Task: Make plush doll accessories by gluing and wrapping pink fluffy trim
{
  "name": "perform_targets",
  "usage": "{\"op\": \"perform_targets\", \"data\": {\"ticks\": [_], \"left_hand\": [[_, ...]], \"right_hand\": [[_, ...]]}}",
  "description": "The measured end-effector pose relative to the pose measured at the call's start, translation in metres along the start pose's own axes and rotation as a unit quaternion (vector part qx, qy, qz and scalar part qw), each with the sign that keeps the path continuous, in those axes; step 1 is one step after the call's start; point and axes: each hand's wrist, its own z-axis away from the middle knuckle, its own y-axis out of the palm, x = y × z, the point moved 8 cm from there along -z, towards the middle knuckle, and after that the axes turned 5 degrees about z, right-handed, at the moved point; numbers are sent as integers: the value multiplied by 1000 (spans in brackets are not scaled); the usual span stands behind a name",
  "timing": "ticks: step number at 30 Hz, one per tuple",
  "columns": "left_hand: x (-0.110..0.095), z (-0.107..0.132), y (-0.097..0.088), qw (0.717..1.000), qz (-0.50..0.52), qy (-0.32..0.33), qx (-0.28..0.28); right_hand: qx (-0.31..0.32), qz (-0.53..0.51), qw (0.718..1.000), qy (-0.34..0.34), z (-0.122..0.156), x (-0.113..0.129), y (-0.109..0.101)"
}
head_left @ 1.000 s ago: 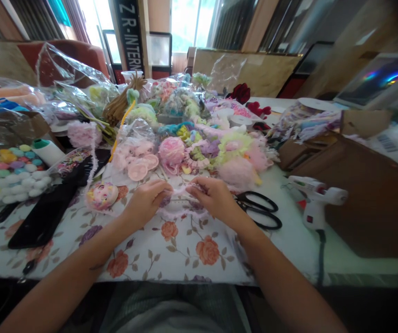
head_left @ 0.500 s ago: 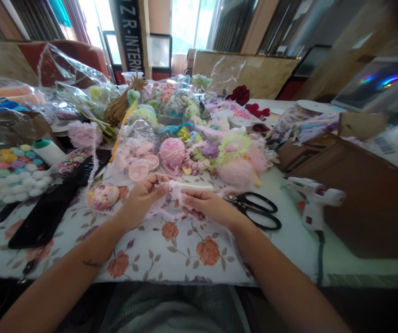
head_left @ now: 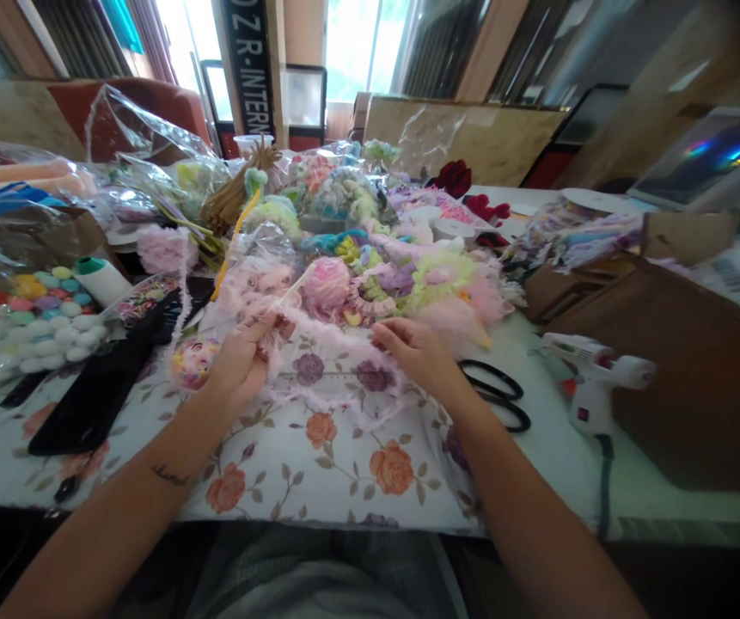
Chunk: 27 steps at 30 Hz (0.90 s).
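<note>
My left hand [head_left: 247, 352] is closed on fluffy pale pink yarn [head_left: 337, 337] and a thin whitish stick [head_left: 297, 286], which points up and away from the fingers. The yarn stretches across to my right hand [head_left: 412, 348], whose thumb and forefinger are pinched on it. More of the yarn loops down onto the flowered tablecloth [head_left: 266, 481], over what looks like a clear ruler [head_left: 337, 376]. Black-handled scissors [head_left: 495, 391] lie partly hidden behind my right forearm. Beside my left wrist rests a round tin-like piece with a cartoon face [head_left: 194, 361].
A white glue gun [head_left: 592, 374] stands at the right by a brown cardboard box [head_left: 685, 344]. A black phone [head_left: 79, 413] lies at the left near white pompoms [head_left: 40, 344] and a thread spool [head_left: 102, 279]. Behind the hands are a pink yarn ball [head_left: 327, 282] and heaped fluffy trimmings.
My hands have moved apart, drawing the yarn out between them. The stick, level between both hands before, now tilts upward from my left hand.
</note>
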Motion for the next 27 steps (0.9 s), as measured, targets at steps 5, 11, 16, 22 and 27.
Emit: {"op": "perform_targets", "data": {"ticks": [5, 11, 16, 22, 27], "left_hand": [[17, 14, 15, 997, -53, -24, 58], [30, 21, 20, 985, -122, -32, 114], [24, 20, 18, 976, -174, 12, 131], [13, 25, 22, 948, -273, 92, 135], [7, 25, 24, 921, -340, 135, 137]], "right_hand": [[-133, 12, 987, -95, 10, 19, 12], [-8, -37, 995, -93, 20, 27, 59], [-12, -71, 996, -59, 18, 18, 56], [-33, 90, 991, -97, 21, 29, 47], [-35, 263, 953, -147, 23, 35, 50]]}}
